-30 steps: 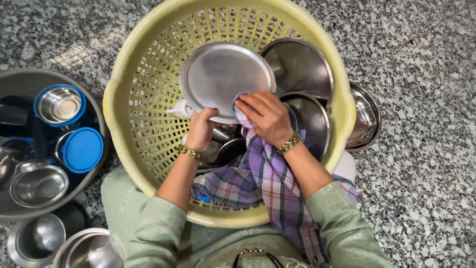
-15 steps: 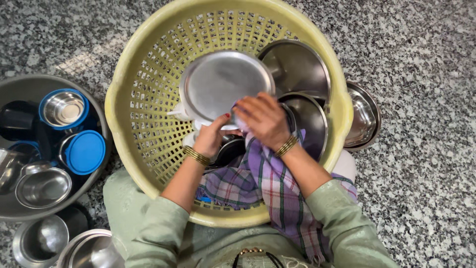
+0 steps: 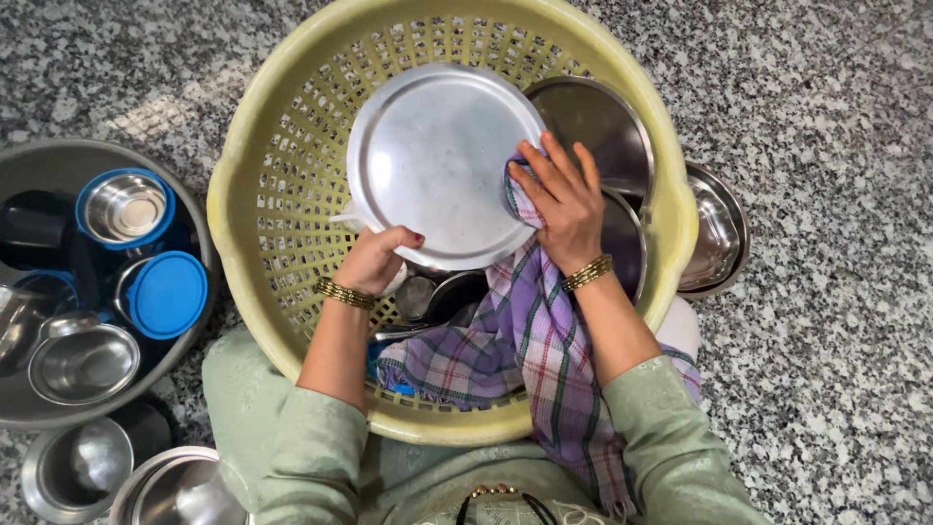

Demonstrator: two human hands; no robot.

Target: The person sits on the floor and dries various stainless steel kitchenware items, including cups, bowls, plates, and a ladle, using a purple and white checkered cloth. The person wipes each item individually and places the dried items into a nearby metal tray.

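The left hand [image 3: 374, 261] grasps the lower rim of a round steel plate [image 3: 437, 160]; beside this grip, the right hand [image 3: 559, 204] presses a checked cloth [image 3: 525, 340] on its edge, above the yellow basket [image 3: 292, 175].

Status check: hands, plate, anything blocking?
Left hand grips steel plate at its lower rim. Right hand presses checked cloth on plate's right edge. Plate tilted over yellow basket; nothing blocking.
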